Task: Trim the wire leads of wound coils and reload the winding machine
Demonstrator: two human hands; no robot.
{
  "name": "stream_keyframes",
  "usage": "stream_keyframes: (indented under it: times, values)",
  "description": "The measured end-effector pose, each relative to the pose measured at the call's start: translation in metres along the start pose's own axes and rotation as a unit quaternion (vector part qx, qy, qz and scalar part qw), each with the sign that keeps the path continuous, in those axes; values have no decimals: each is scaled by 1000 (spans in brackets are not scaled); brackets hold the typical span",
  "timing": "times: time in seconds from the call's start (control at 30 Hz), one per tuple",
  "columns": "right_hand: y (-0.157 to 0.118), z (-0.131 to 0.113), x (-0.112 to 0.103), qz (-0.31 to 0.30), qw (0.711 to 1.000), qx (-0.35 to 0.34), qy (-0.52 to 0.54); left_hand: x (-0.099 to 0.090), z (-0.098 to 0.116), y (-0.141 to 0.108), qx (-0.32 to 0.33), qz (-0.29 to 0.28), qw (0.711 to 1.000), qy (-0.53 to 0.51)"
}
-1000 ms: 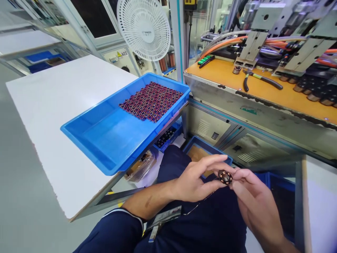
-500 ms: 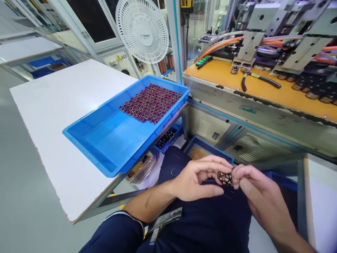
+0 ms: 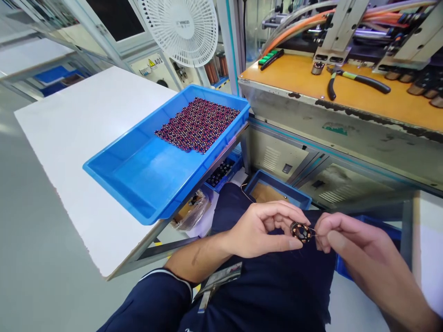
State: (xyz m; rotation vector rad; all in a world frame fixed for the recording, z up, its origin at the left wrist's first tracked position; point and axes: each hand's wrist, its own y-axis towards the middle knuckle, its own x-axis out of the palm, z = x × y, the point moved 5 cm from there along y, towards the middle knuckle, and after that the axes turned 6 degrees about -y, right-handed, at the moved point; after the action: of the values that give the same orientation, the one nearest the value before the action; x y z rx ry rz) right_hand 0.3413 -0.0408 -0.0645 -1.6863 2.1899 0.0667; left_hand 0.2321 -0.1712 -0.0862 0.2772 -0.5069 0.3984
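Note:
Above my lap, my left hand (image 3: pixel 265 229) grips a small round wound motor stator (image 3: pixel 300 232) between thumb and fingers. Its ring face, with copper-coloured windings around a dark centre, is turned up toward me. To the right of it, my right hand (image 3: pixel 346 235) pinches thin wire ends (image 3: pixel 313 233) that run out from the stator's side. A short gap separates the right fingertips from the stator. A loose strand of wire (image 3: pixel 246 191) stands out over my thigh beyond the left hand.
A blue tray (image 3: pixel 121 184), partly filled with many small stators (image 3: pixel 200 124), rests on the white table (image 3: pixel 86 106). On the machine's orange ledge lie cutting pliers (image 3: pixel 360 80) beside a single stator (image 3: pixel 317 68). A white fan (image 3: pixel 182 30) stands behind. Below are a blue bin (image 3: pixel 301 198) and a plastic bag (image 3: pixel 195 212).
My right hand has drawn away to the right, and thin wire now shows between it and the stator. The stator's face has turned more toward me. The whole view has shifted slightly.

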Motion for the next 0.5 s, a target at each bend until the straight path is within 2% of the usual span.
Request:
stream_keyframes:
  times: [0.17,0.3,0.4,0.5]
  values:
    - [-2,0,6,-29,999,21,-4,0,2,1,9,-3,999,33]
    - [-1,8,-5,-62,997,20,-43,-4,5,0,-1,3,1000,-6]
    - [7,3,-20,-51,994,-21,-94,-5,5,-1,-33,2,999,-40]
    - [18,-18,-28,-10,991,-84,-104,1,-1,-3,-97,-21,993,-62]
